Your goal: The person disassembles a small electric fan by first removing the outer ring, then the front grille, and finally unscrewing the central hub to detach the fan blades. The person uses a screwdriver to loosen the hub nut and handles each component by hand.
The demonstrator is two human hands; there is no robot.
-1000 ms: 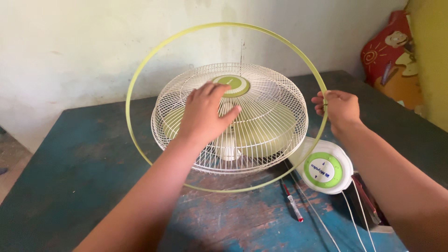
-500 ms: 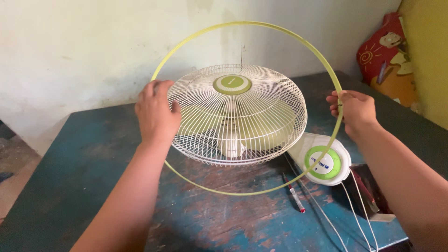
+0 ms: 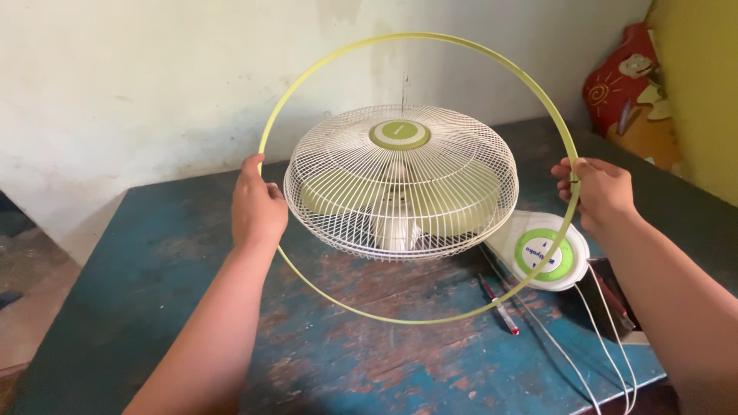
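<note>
A single head-worn camera looked forward and down from above the person's own forearms, facing a pale wall across the blue table (image 3: pixel 154 253). It sat close, within arm's reach. The left hand (image 3: pixel 257 207) gripped the yellow-green ring (image 3: pixel 415 37) at mid-left of the frame, the right hand (image 3: pixel 600 192) at the right. Between the two grips, just beyond them, lay the white fan cage (image 3: pixel 400 180), near centre. Below the right grip sat the round fan base (image 3: pixel 542 250). No second view shared the scene.
</note>
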